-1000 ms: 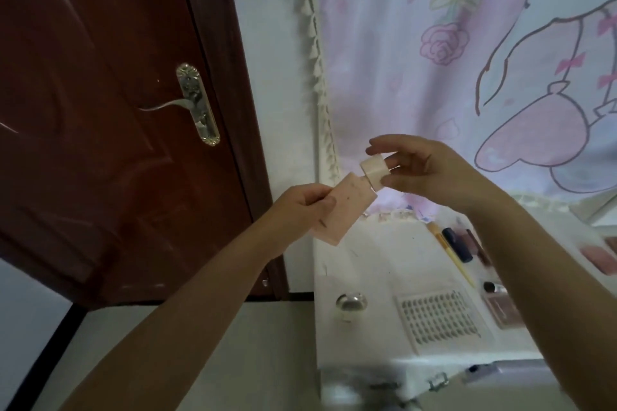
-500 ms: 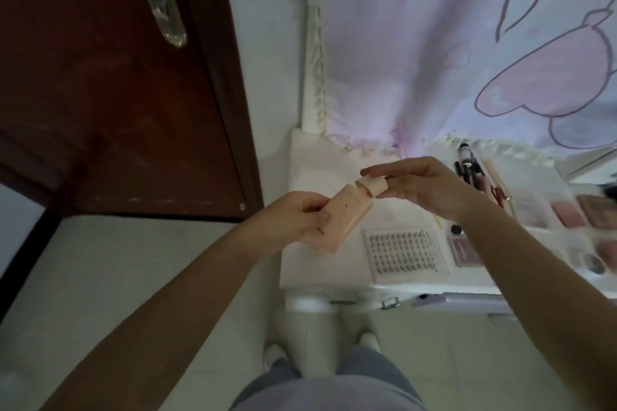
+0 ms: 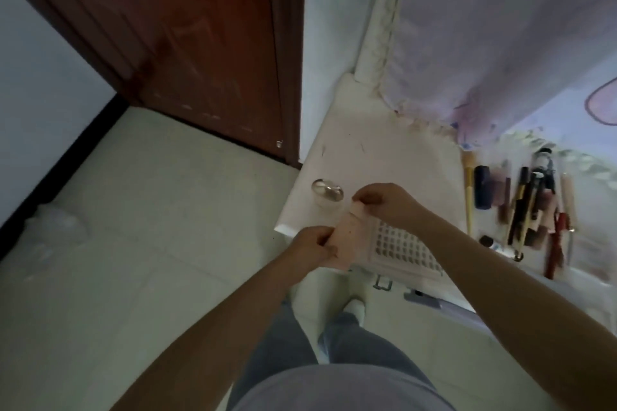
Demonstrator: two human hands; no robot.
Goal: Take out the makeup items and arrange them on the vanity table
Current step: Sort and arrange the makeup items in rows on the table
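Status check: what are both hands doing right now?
Left hand grips peach bottle body. Right hand pinches its cap end. Bottle above table edge; lash tray beneath.

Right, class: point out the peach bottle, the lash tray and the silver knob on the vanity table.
peach bottle (image 3: 347,237): head view, on its flat front face.
lash tray (image 3: 405,252): head view, on the grid of lashes.
silver knob (image 3: 328,191): head view, on its shiny domed top.

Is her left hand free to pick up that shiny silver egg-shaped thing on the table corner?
Probably not right away. The left hand grips the peach bottle, with the right hand at its cap. The silver thing lies close, nothing covering it.
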